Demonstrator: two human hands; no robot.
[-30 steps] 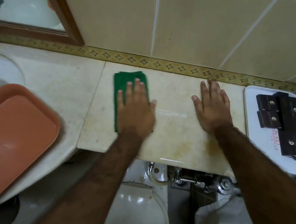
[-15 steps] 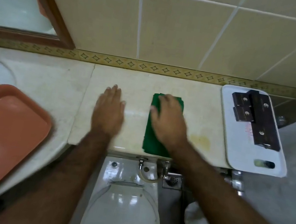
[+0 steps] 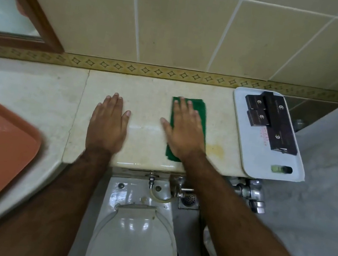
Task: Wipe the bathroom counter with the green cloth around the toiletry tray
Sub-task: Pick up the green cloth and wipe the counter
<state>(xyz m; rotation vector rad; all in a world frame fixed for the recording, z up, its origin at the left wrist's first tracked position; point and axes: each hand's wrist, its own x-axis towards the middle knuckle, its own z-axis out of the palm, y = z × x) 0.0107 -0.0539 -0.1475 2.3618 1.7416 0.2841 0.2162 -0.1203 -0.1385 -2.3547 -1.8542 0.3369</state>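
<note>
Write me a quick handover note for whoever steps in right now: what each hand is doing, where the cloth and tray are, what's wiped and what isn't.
Right hand: flat, palm down on the green cloth, pressing it to the counter.
Left hand: flat on bare counter, empty, bracing.
White toiletry tray: at the counter's right end, holding dark boxes and a small bottle. The cloth is left of it, not touching.
Done: cannot tell how much is wiped; a wet sheen shows between the hands.
Left: a yellowish stain between cloth and tray, the strip beside the tray, and likely the rest of the counter.
</note>
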